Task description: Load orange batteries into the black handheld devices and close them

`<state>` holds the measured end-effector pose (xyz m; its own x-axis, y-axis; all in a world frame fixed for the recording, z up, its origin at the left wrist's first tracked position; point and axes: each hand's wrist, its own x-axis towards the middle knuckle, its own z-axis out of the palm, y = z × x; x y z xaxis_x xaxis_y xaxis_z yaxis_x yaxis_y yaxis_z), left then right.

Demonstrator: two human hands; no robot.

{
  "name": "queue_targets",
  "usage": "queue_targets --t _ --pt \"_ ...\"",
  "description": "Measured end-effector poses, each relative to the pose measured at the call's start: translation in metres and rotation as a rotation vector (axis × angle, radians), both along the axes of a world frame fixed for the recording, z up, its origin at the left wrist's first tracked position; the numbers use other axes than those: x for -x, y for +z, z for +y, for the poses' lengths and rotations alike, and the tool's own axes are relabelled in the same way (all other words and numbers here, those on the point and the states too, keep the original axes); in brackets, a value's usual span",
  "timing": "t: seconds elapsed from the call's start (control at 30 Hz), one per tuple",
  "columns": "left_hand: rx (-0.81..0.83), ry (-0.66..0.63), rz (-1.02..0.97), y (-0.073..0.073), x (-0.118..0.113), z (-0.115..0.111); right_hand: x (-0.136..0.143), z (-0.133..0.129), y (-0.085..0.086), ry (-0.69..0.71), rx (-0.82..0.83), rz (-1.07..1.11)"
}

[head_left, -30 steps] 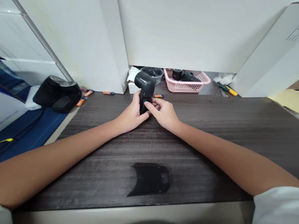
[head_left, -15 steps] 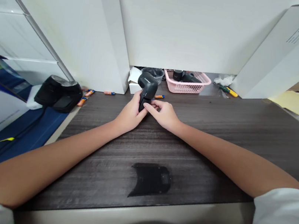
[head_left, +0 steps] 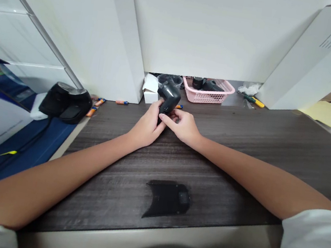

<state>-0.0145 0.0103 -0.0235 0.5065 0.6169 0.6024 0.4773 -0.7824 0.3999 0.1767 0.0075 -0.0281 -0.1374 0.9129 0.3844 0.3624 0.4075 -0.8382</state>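
Note:
A black hand-held device (head_left: 170, 95) with a short, bent cylindrical head is held above the desk. My left hand (head_left: 147, 126) is wrapped round its handle from the left. From the right, my right hand (head_left: 186, 128) has its thumb and fingers closed on the lower handle, partly hiding it. I cannot make out the handle's lower end. On the desk, nearer to me, lies a flat black plastic cover (head_left: 166, 199) with a curved notch at its left end and a small grid at its right.
A pink basket (head_left: 208, 100) holds black parts at the back, with a white box (head_left: 151, 90) and clear bowl to its left. Orange batteries (head_left: 92, 111) lie at left beside a black two-part device (head_left: 65, 103). A yellow-handled tool (head_left: 258, 102) is at back right.
The black device has turned in my hands, its head shifting slightly right and down. Both hands keep their hold; the cover lies where it was.

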Motion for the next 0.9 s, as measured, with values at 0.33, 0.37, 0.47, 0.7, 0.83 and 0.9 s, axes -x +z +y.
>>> queue_targets --t 0.33,0.37,0.47,0.7,0.83,0.9 --pt "-0.010 0.003 -0.018 -0.001 0.001 0.001 0.000 -0.003 0.002 0.023 -0.017 0.012" --pt "-0.001 0.008 -0.022 0.000 0.001 0.001 0.000 -0.004 0.003 0.025 -0.020 0.011" --pt "0.018 0.006 -0.024 0.002 0.001 -0.001 0.000 -0.004 0.003 0.019 -0.020 -0.002" --pt "0.451 -0.019 -0.304 0.006 -0.006 -0.001 -0.001 0.001 0.000 0.019 0.010 0.078" --pt "0.894 -0.107 -0.687 0.008 -0.008 0.005 -0.002 0.005 -0.002 -0.050 -0.105 0.110" --pt "0.993 -0.134 -0.764 0.011 -0.007 0.008 -0.003 0.009 -0.005 -0.102 -0.137 0.142"
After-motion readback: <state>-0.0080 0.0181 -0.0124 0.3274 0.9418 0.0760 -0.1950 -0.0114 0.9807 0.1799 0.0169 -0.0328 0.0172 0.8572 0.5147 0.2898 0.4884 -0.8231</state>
